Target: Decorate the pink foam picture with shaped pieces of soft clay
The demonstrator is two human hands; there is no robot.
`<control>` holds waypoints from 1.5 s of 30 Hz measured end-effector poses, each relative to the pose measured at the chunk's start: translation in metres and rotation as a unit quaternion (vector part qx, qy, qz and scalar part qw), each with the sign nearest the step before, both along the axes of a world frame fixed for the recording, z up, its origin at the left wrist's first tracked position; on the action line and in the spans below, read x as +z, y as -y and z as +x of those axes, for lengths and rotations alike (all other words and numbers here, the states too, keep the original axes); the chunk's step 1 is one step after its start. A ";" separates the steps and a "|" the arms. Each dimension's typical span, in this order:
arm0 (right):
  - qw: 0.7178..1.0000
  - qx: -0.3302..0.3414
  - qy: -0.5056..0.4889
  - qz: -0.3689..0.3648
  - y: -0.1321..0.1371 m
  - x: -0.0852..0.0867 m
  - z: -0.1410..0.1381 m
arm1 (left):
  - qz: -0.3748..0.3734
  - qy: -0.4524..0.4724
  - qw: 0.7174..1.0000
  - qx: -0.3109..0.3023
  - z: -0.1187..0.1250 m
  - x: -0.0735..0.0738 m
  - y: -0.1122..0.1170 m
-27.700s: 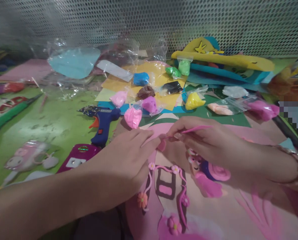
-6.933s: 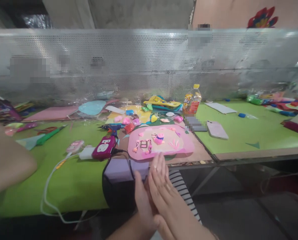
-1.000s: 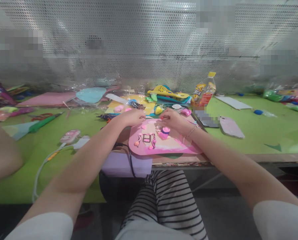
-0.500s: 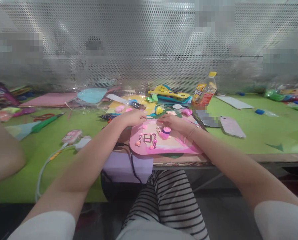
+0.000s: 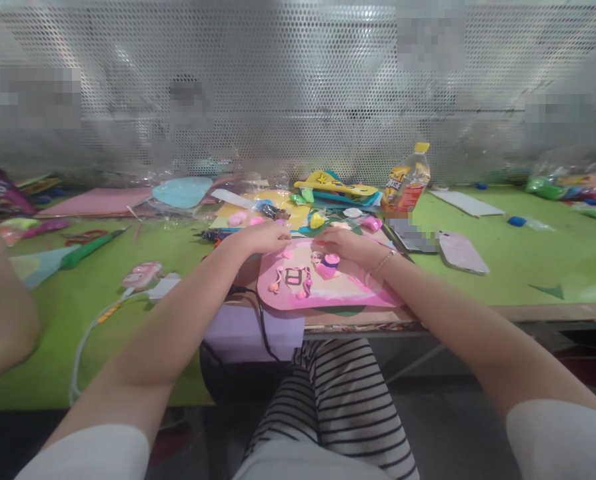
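A pink board [image 5: 278, 297] with rounded corners lies before me at the table edge. Raised pink and purple clay decorations, among them a pink and purple figure [image 5: 329, 265] and a small dark-outlined frame [image 5: 294, 277], sit on its face. My left hand [image 5: 271, 237] is at the board's far left part, its fingers curled together. Opposite it, my right hand [image 5: 342, 241] rests over the far edge with fingers bent and pressed together. What either hand pinches is too small or hidden to make out.
Beyond the hands lie lumps of pink clay [image 5: 372, 223], yellow clay [image 5: 317, 220] and yellow and blue foam shapes [image 5: 335, 183]. A bottle [image 5: 409, 180] and phones, one pale pink [image 5: 463, 252], are on the right. Left are a charger [image 5: 165, 287], a green-handled tool [image 5: 85, 252] and someone's bare limb [image 5: 5, 310].
The view has shifted slightly. Both hands stay at the board's far side with little visible movement, and the limb at the left edge has moved a little.
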State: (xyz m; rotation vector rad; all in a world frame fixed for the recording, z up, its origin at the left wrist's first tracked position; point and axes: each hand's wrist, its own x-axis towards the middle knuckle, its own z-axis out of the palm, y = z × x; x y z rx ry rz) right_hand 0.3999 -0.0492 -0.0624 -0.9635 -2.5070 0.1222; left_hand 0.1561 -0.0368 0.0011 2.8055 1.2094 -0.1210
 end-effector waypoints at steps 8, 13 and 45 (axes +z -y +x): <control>1.000 0.007 0.013 0.003 0.002 0.000 -0.001 | -0.014 -0.005 1.000 -0.011 0.001 -0.001 0.002; 1.000 0.001 0.018 0.009 0.001 -0.001 0.000 | -0.021 -0.007 1.000 -0.016 0.002 0.000 0.003; 0.992 -0.114 -0.023 0.041 0.014 0.010 -0.004 | 0.112 -0.015 0.992 0.051 -0.010 -0.006 -0.019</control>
